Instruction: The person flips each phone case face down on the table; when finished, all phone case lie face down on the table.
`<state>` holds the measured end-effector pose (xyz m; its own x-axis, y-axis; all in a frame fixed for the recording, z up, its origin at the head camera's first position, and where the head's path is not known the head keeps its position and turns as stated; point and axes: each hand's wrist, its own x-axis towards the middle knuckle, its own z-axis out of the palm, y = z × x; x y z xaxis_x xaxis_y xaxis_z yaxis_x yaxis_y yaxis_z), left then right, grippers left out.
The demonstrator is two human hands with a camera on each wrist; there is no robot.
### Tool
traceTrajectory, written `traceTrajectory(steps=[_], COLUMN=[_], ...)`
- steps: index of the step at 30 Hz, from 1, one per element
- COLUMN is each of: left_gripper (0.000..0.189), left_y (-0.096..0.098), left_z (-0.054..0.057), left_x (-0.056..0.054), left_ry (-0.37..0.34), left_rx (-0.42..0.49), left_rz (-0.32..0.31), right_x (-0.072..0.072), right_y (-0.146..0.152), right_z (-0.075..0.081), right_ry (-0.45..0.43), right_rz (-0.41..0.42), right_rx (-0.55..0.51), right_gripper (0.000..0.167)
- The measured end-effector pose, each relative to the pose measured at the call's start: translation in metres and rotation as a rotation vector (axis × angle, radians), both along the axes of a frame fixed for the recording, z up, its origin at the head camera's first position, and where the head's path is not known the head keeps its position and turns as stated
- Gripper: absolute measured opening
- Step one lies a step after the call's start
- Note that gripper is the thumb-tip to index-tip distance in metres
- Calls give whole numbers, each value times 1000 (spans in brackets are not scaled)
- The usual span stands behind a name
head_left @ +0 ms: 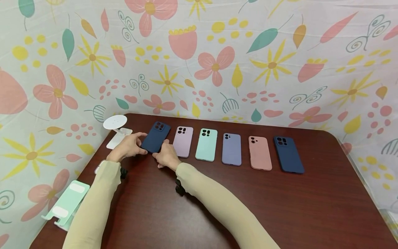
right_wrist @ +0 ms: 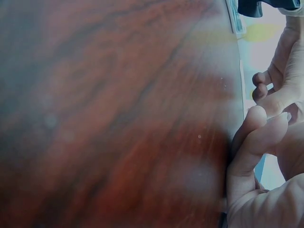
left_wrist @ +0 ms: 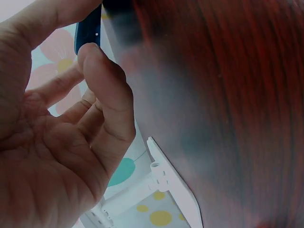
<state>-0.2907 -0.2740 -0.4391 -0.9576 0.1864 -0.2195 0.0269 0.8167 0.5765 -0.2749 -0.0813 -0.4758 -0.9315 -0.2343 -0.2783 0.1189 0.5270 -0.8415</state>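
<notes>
A dark navy phone case (head_left: 156,137), camera cutouts at its far end, lies tilted at the left end of a row of cases. My left hand (head_left: 130,145) holds its left side near the lower corner, fingers and thumb curved around the edge. At the opposite lower corner, my right hand (head_left: 168,155) grips with thumb at the bottom edge and fingers along the right side. The left wrist view shows the end of the navy case (left_wrist: 89,33) by the fingertips. In the right wrist view, the curled fingers (right_wrist: 249,142) stay low beside the tabletop.
Lilac (head_left: 182,141), mint (head_left: 206,145), lavender-blue (head_left: 231,149), pink (head_left: 260,153) and another navy case (head_left: 289,154) line the back of the brown table (head_left: 248,204). A white stand (head_left: 115,122) and a mint-green stand (head_left: 69,200) occupy the left edge. Floral cloth (head_left: 214,65) hangs behind.
</notes>
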Motion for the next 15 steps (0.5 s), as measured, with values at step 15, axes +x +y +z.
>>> traceTrajectory(steps=[15], left_gripper=[83], left_y=[0], left_z=[-10], left_x=[-2], left_ry=[-52], left_rx=[4], left_rz=[-16], right_x=[0], right_y=[1], right_z=[-1], right_ry=[-3], right_rz=[4], right_rx=[4], right_gripper=[86])
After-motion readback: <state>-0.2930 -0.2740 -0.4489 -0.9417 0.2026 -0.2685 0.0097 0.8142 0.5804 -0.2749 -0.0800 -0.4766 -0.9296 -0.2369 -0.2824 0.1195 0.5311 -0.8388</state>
